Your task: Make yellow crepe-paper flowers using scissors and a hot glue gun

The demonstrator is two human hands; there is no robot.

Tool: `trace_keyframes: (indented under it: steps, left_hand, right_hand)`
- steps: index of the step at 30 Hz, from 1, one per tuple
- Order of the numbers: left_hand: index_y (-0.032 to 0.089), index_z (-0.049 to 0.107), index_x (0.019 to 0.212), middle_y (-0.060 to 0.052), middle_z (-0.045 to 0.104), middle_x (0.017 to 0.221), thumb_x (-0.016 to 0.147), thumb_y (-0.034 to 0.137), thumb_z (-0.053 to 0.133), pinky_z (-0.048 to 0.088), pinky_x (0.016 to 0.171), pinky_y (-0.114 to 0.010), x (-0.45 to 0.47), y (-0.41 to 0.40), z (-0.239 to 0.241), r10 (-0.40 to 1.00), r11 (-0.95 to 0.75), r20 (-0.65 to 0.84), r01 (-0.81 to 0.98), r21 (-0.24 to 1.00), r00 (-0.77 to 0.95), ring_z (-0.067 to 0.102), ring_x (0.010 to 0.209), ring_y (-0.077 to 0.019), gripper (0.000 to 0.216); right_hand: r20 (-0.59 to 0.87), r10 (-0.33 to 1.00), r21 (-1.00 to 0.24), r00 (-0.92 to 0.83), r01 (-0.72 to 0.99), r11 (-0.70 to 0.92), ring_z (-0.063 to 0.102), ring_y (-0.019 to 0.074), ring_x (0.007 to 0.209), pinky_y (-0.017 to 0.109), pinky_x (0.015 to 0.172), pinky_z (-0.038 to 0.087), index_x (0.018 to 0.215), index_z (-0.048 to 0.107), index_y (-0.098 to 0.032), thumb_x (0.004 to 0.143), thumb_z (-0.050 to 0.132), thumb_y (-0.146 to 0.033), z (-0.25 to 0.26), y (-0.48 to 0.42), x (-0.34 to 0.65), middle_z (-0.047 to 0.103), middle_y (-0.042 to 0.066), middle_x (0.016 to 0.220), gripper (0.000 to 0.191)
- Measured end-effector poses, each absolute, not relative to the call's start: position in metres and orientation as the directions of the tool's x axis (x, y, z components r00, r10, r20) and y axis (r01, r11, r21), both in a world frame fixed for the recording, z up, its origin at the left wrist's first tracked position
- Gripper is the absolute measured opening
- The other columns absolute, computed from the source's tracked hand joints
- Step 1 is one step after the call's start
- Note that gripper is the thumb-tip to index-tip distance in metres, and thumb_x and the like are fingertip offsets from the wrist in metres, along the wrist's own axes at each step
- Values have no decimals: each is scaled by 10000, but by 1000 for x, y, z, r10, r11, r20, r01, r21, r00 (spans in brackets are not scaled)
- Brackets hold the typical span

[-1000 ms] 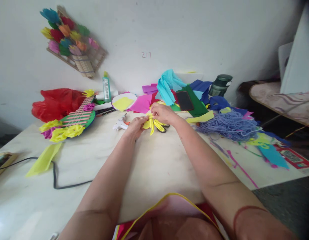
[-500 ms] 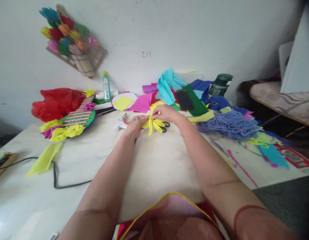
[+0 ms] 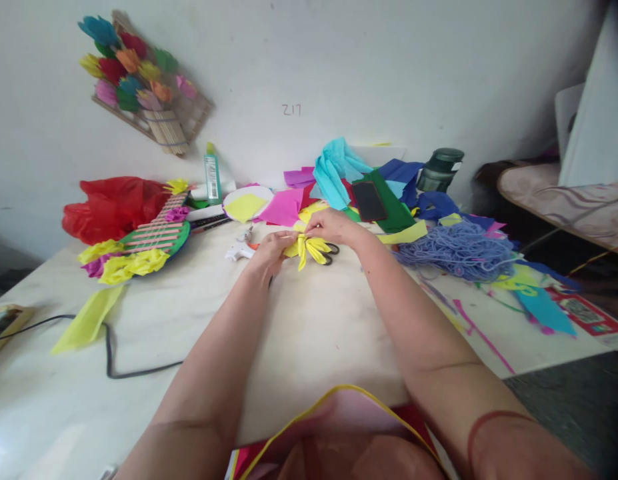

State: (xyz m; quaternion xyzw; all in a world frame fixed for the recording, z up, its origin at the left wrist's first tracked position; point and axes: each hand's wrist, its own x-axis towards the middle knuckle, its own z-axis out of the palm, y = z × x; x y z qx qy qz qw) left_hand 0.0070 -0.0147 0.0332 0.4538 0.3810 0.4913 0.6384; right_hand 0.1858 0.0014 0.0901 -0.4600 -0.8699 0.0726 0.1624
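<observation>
Tabletop (image 3: 309, 333), twelve o'clock: left hand (image 3: 275, 247) and right hand (image 3: 329, 226) pinch yellow paper (image 3: 303, 251), apparently shaping it; next adjustment likely needs light pressure.

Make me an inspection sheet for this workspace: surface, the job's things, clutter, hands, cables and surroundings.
Surface: pale tabletop, most items along its far side and two ends.
Job's things: gathered yellow paper in the hands; dark-handled scissors next to it; white glue gun by the left hand.
Clutter: coloured sheets, heaped blue yarn, a phone lying on green paper.
Hands: left and right hand both pinch the yellow paper; exact fingertip contact too small to tell.
Cables: black cable on the left, partly hidden by a yellow strip.
Surroundings: wall bearing a flower decoration.
</observation>
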Motion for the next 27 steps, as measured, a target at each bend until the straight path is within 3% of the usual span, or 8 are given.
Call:
trace_keyframes:
  steps: [10,20,27]
  left_hand:
    - [110,697,695,-42,652,606,568,174,789,480,538,-229,6,-14,33,968,149,-77,-305,941,237,638,613,-160,169]
    - [111,704,747,-84,711,713,682,128,663,586,668,-313,7,-15,32,961,257,-196,-381,888,193,702,764,-221,79]
    - [119,676,669,-62,685,653,629,153,761,557,616,-270,7,-16,36,967,206,-135,-349,914,217,689,723,-200,100]
  right_hand:
    - [215,845,-164,-489,835,525,644,173,963,254,729,396,971,786,-218,869,602,-213,101,-12,179,758,36,1016,211]
    - [269,800,-134,-536,802,582,646,189,945,263,727,398,938,780,-191,836,579,-163,98,-11,178,754,56,980,227]
    - [293,783,-87,-549,800,593,648,198,943,270,750,393,953,770,-160,866,553,-171,101,-15,176,750,91,999,234]
